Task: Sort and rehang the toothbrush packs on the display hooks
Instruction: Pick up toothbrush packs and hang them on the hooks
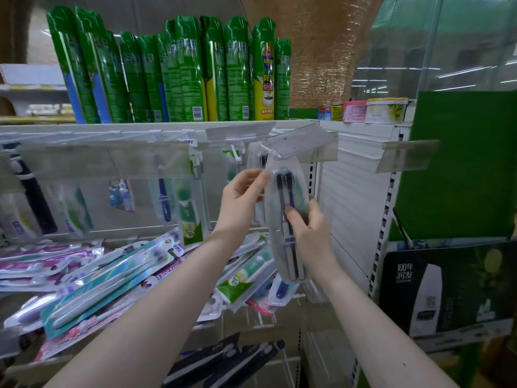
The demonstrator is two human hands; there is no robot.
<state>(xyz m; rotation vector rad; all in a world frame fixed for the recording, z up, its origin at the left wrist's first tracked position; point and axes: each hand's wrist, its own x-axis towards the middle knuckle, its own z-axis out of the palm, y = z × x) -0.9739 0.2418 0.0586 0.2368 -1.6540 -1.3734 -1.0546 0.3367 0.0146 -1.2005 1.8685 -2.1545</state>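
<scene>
Step in hand: hanging one pack on a hook. The twin toothbrush pack (279, 239) is held upright directly below the clear label flap (300, 142), its rounded top just under the flap's lower edge and close to the white hook prong (267, 149). Whether the hang-hole is on the prong cannot be told. The left hand (243, 194) pinches the pack's upper left edge between thumb and fingertips. The right hand (310, 228) grips the pack's middle, fingers curled across its front. Judged requirement for the next move: line the hang-hole up with the prong tip under the flap, push the pack back along the prong, then let go with both hands. The pack is a glossy, clear, oval blister, thin and likely flexible, enclosing two slim brushes with dark bristle heads, one dark handle and one pale. Similar clear packs (256, 161) hang just left of and behind the flap. Well below and left of the flap, a loose heap of unsorted packs (112, 275) in foil and card lies on the shelf. Green spray cans (181, 74) stand above the flap.
</scene>
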